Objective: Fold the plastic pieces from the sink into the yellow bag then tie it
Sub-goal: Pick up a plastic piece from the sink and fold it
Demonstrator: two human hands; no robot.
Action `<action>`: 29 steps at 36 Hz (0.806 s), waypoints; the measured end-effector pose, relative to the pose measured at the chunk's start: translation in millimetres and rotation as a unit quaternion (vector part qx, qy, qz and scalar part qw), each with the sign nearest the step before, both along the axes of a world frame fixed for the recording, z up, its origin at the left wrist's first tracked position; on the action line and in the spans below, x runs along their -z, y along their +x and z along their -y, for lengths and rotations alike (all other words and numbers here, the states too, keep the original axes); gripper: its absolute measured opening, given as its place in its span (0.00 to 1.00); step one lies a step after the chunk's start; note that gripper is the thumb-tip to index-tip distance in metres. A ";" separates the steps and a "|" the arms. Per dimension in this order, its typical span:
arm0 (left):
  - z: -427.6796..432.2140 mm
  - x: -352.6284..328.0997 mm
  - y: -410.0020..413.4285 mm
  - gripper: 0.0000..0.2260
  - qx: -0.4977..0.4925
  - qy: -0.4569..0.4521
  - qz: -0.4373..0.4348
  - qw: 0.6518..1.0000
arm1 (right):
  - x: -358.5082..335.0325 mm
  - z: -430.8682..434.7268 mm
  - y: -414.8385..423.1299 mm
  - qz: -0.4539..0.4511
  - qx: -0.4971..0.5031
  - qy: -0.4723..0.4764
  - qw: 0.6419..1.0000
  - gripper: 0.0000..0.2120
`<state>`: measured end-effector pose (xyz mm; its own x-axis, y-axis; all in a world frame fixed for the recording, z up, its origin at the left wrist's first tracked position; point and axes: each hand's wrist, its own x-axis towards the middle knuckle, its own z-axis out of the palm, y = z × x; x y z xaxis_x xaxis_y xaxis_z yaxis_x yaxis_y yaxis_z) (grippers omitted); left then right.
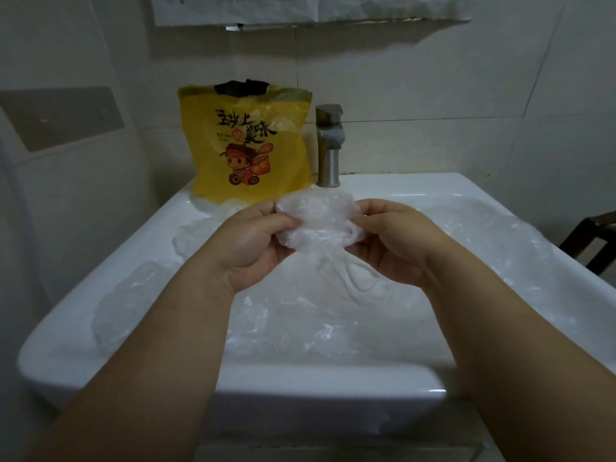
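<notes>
We see both hands raised over the sink [333, 385], sharing one clear plastic piece [316, 221] between them; the left hand [256, 241] pinches its left edge, thumb on top and fingers curled beneath; the right hand [396, 241] grips the right edge in much the same way, fingers curled round a gathered, ruffled hem; the piece is crumpled into a shallow rounded shape and hangs above the basin, and from our view it covers the foot of the tap [328, 145]; whether it touches the tap we cannot tell. The bag [246, 145] stands upright on the back left corner of the sink, just left of the tap; it is yellow, printed with dark characters and a cartoon figure; its mouth is at the top, with something dark showing there, and we make out pale plastic through its upper right side. More loose plastic [300, 311] fills the basin below the hands, clear and wrinkled; it runs up over the right side, one sheet lies across the left rim, and a little sits at the foot of the bag. Behind, the wall [416, 78] is pale tile; a grey plate [60, 118] is fixed at the left, paper [300, 8] hangs at the top, and a dark frame [593, 238] shows at the right edge.
</notes>
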<state>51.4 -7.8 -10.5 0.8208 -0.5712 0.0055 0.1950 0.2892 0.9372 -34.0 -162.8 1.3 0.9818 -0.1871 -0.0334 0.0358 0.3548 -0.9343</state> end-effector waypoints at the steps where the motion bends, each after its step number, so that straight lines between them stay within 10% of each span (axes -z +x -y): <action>1: -0.1 -1.0 -1.4 0.16 0.005 0.003 0.005 1.000 | -0.5 0.8 0.0 -0.004 -0.002 0.006 1.000 0.13; 29: 0.9 2.9 -15.0 0.18 -0.038 0.150 0.218 0.964 | 1.6 1.7 -0.5 -0.071 -0.021 -0.040 0.996 0.07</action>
<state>36.4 -8.7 -13.3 0.8176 -0.5386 0.2036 -0.2470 -0.0087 0.9690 -34.5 -164.5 -0.3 0.9753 -0.1539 -0.1586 -0.1114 0.2775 -0.9542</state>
